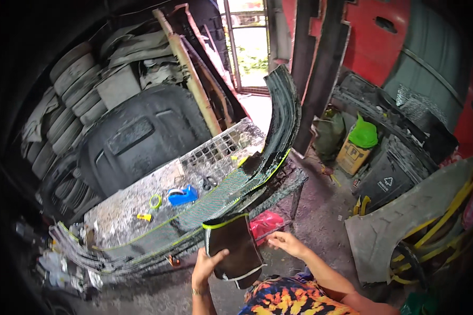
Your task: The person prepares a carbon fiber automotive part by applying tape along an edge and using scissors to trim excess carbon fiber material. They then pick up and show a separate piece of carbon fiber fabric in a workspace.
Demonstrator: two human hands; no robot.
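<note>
My left hand (pixel 207 262) grips a dark, flexible cloth piece (pixel 234 247) by its left side, thumb across the front. Yellow-green tape runs along the cloth's top edge, and pale strips line its sides and bottom. Just right of the cloth is my right hand (pixel 289 244), its fingers pinched together; whatever they hold is too small to make out. Beyond both hands, a long curved car-body part (pixel 184 226) lies along the worktable (pixel 115 223). Woven grey material with yellow-green tape at its edges covers much of it, and its far right end curves upward.
On the table are a blue tape dispenser (pixel 183 196), a yellow-green tape roll (pixel 155 201), a small yellow tool (pixel 144 217) and scissors (pixel 209 182). A black hood (pixel 136 136) leans behind. A grey fender (pixel 373 226), a bin (pixel 386 178) and a cardboard box (pixel 352 156) stand right.
</note>
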